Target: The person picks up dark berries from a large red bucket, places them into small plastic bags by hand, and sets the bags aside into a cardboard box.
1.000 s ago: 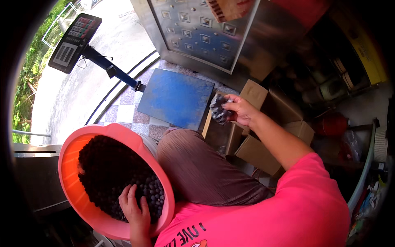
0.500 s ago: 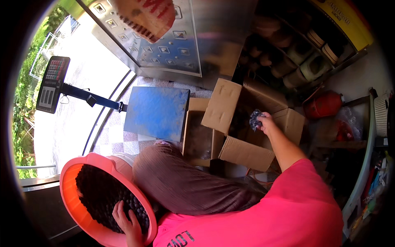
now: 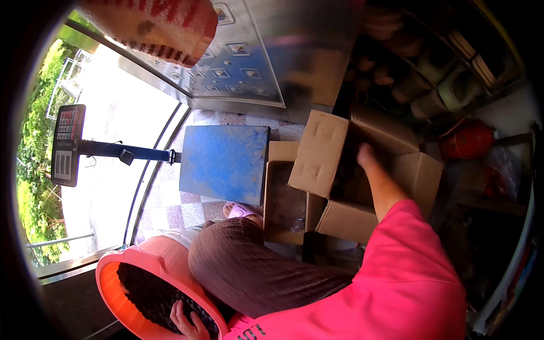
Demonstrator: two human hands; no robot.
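Observation:
My left hand (image 3: 188, 322) rests with fingers apart on a heap of small, round, dark fruit-like pieces (image 3: 150, 292). They fill much of an orange-pink plastic tub (image 3: 106, 283), tilted beside my knee. My right arm reaches into an open cardboard box (image 3: 319, 152) with its flaps folded out. Only the back of my right hand (image 3: 365, 154) shows; its fingers are lost in the dark inside, so what they hold cannot be seen.
A smaller open carton (image 3: 286, 195) stands left of the box. Beyond it lies a platform scale with a blue plate (image 3: 224, 161) and a display (image 3: 68, 144) on a post. A red container (image 3: 467, 140) is at the right; a patterned metal door (image 3: 238, 62) stands ahead.
My right hand has gone down into the box; the dark, glossy clump it held above the opening is out of sight. My left hand stays on the dark pieces. The view has shifted.

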